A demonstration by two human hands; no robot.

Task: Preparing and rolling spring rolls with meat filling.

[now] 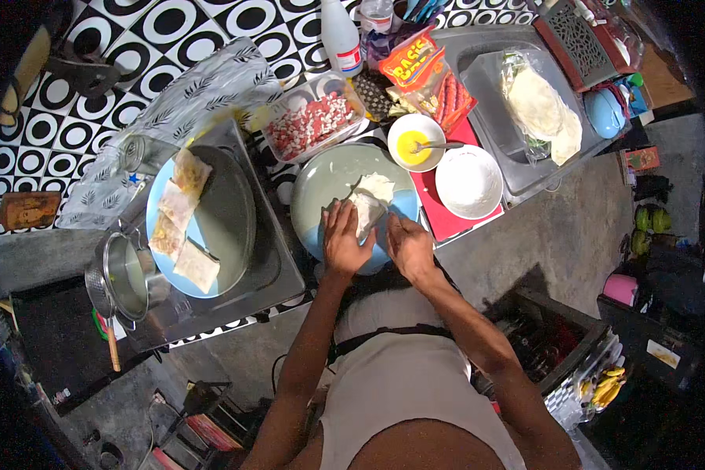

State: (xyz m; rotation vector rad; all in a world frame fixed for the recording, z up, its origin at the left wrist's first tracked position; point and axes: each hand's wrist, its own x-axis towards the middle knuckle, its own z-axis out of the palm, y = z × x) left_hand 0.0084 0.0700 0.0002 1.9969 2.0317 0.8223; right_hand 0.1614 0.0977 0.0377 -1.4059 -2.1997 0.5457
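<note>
A partly folded sheet of pale dough point(369, 208) lies on a round plate point(317, 176) in front of me. My left hand point(348, 238) rests flat on the dough's left edge, fingers slightly apart. On the right side of the plate, my right hand point(410, 247) has its fingers curled close to the dough; whether it pinches anything is hidden. Folded filled wrappers point(173, 205) lie in a row on another round plate point(235, 235) to the left. A white bowl of beaten egg point(411, 141) with a fork and a bowl with white residue point(469, 182) stand right of the middle plate.
Behind the plate are a plastic tub of chopped red and white pieces point(311, 123), a white bottle point(341, 38) and a sausage packet point(437, 88). A tray point(482, 88) with bagged dough sheets point(534, 100) is at right. A pot point(130, 276) and strainer point(98, 282) stand left.
</note>
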